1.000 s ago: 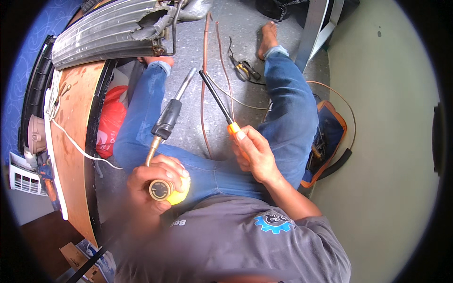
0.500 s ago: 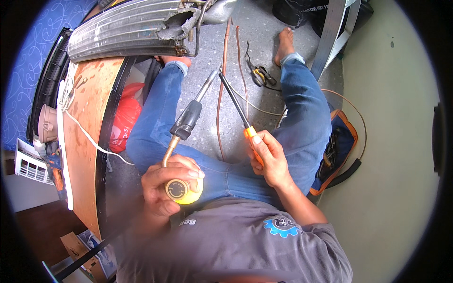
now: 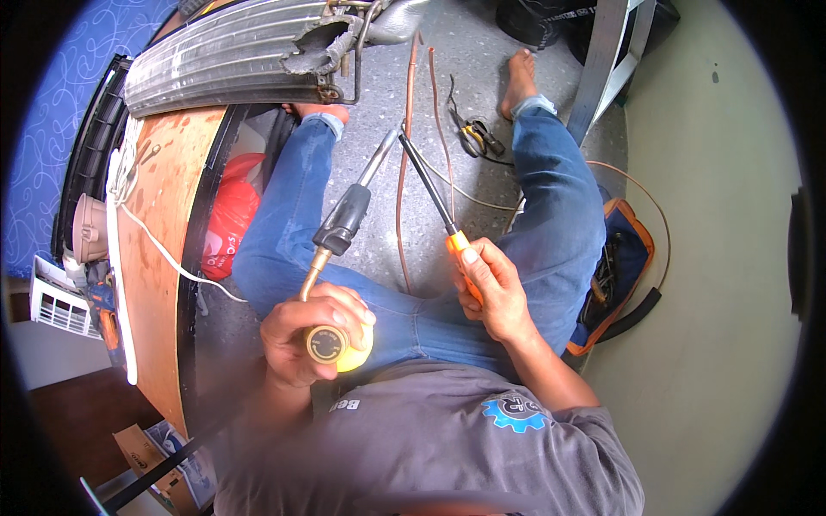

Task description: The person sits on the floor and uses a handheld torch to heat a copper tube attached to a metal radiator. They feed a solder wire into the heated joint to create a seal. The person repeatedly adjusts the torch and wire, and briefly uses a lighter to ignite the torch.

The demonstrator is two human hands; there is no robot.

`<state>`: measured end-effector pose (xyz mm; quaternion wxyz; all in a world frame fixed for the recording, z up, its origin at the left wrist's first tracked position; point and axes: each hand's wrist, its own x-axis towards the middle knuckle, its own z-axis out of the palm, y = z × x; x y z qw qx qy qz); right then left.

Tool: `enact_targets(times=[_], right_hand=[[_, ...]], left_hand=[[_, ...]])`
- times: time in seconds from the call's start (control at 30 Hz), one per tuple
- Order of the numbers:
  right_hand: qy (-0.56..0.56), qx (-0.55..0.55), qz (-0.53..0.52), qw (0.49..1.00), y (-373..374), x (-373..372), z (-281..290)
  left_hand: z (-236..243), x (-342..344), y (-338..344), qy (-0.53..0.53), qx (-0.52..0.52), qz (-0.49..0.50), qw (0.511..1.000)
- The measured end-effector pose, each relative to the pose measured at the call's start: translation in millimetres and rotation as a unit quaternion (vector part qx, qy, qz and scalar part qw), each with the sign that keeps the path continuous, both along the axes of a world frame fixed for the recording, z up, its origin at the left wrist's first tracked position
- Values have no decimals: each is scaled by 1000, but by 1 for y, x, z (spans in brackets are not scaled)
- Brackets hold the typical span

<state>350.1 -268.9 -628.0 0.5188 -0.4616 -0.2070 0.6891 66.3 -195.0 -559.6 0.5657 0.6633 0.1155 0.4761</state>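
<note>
Left hand (image 3: 288, 327) clasps the gas torch (image 3: 344, 221), right hand (image 3: 496, 290) the long-necked lighter (image 3: 459, 243), tips adjacent at twelve o'clock; no flame visible, lighting apparently outstanding.

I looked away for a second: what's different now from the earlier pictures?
Since the first picture, the torch has swung slightly right, bringing its tip close to that of the orange-handled lighter; whether they touch is unclear. The view also shifted, so the scene sits further right. Nothing was let go: the left hand still holds the torch, the right hand the lighter. The copper tube stayed put.
</note>
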Motion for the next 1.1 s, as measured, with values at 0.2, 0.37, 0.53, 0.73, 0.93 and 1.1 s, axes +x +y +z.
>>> enact_targets(times=[0.2, 0.37, 0.53, 0.73, 0.93, 1.1], right_hand=[[-8, -25, 3, 1000, 2, -1, 1], [-29, 13, -46, 998, 0, 11, 20], [-224, 183, -225, 931, 6, 81, 54], [-476, 100, -306, 819, 20, 183, 20], [-579, -129, -280, 755, 15, 255, -59], [-691, -229, -150, 669, 75, 307, -68]], left_hand=[[15, -8, 1, 69, -50, 5, 996], [18, -5, -2, 35, -96, 57, 993], [17, -11, 39, 24, -184, 23, 982], [-5, 12, 82, 117, -92, -16, 989], [-4, 24, 109, 90, -160, -45, 982], [-7, 22, 117, 209, -8, 6, 978]])
